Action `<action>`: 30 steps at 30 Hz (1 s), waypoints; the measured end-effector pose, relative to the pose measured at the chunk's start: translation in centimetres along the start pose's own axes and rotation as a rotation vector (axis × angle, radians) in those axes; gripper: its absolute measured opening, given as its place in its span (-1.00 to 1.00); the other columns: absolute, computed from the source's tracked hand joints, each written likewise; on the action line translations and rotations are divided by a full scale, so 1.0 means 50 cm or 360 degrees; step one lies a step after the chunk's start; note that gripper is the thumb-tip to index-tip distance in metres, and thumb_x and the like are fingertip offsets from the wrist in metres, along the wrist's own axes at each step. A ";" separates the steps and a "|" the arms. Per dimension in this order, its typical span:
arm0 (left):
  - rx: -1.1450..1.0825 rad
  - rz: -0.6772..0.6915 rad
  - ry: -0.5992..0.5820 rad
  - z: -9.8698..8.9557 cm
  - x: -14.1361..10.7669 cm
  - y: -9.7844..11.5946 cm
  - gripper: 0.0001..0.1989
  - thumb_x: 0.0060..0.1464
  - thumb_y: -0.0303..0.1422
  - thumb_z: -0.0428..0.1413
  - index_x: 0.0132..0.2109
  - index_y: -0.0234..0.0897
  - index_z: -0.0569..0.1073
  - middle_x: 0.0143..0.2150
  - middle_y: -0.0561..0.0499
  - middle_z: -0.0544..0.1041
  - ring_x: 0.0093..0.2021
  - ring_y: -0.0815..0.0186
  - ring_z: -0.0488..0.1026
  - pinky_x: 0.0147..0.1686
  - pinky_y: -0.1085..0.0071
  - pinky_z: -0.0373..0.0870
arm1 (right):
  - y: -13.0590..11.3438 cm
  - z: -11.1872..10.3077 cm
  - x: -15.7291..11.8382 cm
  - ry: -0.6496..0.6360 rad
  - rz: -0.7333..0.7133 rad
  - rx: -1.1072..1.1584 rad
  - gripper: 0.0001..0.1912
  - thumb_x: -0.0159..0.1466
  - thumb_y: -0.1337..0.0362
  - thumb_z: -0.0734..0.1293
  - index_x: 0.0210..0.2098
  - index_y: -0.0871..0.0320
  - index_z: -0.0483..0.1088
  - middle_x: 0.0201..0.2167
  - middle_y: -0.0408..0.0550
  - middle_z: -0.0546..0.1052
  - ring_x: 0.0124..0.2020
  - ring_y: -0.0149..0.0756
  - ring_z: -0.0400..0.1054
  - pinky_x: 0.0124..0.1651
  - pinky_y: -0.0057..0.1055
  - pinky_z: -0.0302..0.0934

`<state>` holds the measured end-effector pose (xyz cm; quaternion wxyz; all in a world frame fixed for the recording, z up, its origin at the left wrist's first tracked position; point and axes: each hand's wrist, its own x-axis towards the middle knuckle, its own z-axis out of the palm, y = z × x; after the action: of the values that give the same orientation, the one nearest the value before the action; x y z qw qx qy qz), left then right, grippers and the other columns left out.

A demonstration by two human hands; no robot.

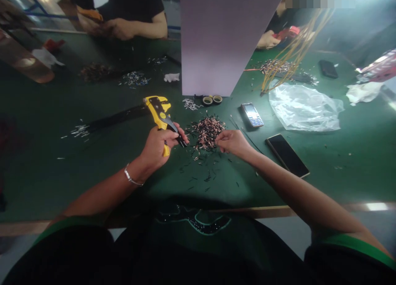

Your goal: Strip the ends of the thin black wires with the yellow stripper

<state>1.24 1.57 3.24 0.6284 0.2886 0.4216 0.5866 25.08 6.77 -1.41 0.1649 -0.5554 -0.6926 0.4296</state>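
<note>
In my left hand point(159, 147) is a yellow and black wire stripper point(158, 113), its head pointing away from me and its handles in my fingers. To the right of it lies a heap of short wire pieces point(208, 130), copper-coloured and black. My right hand point(230, 141) is at the heap's right edge with thumb and fingers pinched together. What sits in that pinch, if anything, is too small to make out. Small black scraps point(208, 178) are scattered on the green table point(117, 186) on my side of the heap.
Beyond the heap, two tape rolls point(217, 99) stand by a grey-purple upright panel point(216, 41). Rightward lie a keypad phone point(252, 114), a dark smartphone point(287, 155) and a clear plastic bag point(305, 107). Across the table, one person's hands point(119, 28) and another's hand point(267, 40) show.
</note>
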 end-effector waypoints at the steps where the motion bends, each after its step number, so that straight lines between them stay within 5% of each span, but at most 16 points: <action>1: 0.0003 0.0002 0.0000 0.000 0.000 0.000 -0.80 -0.26 -0.58 0.11 -0.37 -0.32 0.43 -0.44 -0.04 0.51 -0.37 0.18 0.50 -0.25 0.10 0.50 | -0.002 -0.006 0.000 0.0022 0.0024 0.0160 -0.91 0.11 0.30 0.30 -0.46 0.19 0.41 -0.73 -0.18 0.42 -0.74 -0.47 0.19 -0.64 -0.47 0.14; 5: 0.0005 -0.0008 -0.0044 -0.005 0.000 -0.005 -0.80 -0.23 -0.57 0.11 -0.34 -0.34 0.44 -0.44 -0.04 0.49 -0.37 0.18 0.51 -0.23 0.08 0.50 | -0.009 -0.022 0.000 0.0090 0.0067 0.0711 -0.96 0.03 0.34 0.33 -0.53 0.18 0.39 -0.74 -0.18 0.41 -0.74 -0.47 0.19 -0.66 -0.47 0.12; 10: 0.0021 0.0003 -0.0054 -0.009 0.000 -0.011 -0.80 -0.21 -0.58 0.11 -0.34 -0.32 0.46 -0.44 -0.03 0.49 -0.37 0.18 0.50 -0.24 0.10 0.51 | -0.007 -0.030 0.003 0.0286 -0.0036 0.0778 -0.88 0.01 0.37 0.32 -0.41 0.18 0.41 -0.55 -0.13 0.56 -0.65 -0.47 0.29 -0.51 -0.43 0.27; 16: 0.0005 0.0012 -0.0036 -0.005 0.000 -0.004 -0.80 -0.22 -0.59 0.11 -0.35 -0.33 0.46 -0.44 -0.01 0.49 -0.39 0.21 0.49 -0.26 0.12 0.51 | 0.003 -0.018 -0.028 0.0243 -0.0156 0.0345 -0.86 0.10 0.36 0.27 -0.35 0.19 0.46 -0.45 -0.07 0.60 -0.49 -0.33 0.46 -0.31 -0.32 0.40; 20: 0.0000 -0.0022 -0.0019 0.000 -0.001 -0.002 -0.81 -0.23 -0.59 0.13 -0.35 -0.35 0.46 -0.43 -0.03 0.50 -0.35 0.18 0.51 -0.24 0.12 0.51 | -0.019 0.036 -0.068 0.0097 -0.0744 -0.0277 -0.72 0.26 0.34 0.23 -0.11 0.17 0.51 -0.10 0.05 0.62 -0.10 -0.19 0.52 0.01 -0.24 0.37; 24: 0.0008 -0.0059 0.0009 0.001 -0.001 -0.002 -0.79 -0.25 -0.60 0.14 -0.34 -0.37 0.46 -0.44 -0.01 0.50 -0.36 0.19 0.52 -0.24 0.14 0.52 | -0.038 0.095 -0.065 -0.0088 -0.1142 -0.0560 -0.66 0.29 0.42 0.20 0.01 0.29 0.47 -0.02 0.14 0.59 0.03 -0.17 0.47 0.17 -0.23 0.30; 30: 0.0037 -0.0049 -0.0013 -0.004 0.006 -0.003 -0.79 -0.27 -0.58 0.15 -0.35 -0.38 0.47 -0.45 -0.02 0.51 -0.37 0.17 0.52 -0.29 0.15 0.53 | -0.016 0.060 -0.031 0.0081 -0.0987 -0.0667 -0.66 0.26 0.49 0.21 -0.04 0.27 0.50 -0.02 0.12 0.60 0.02 -0.18 0.48 0.15 -0.26 0.30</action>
<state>1.14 1.80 2.98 0.6357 0.2917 0.4303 0.5706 22.97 4.11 -2.16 0.1870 -0.3515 -0.8966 0.1942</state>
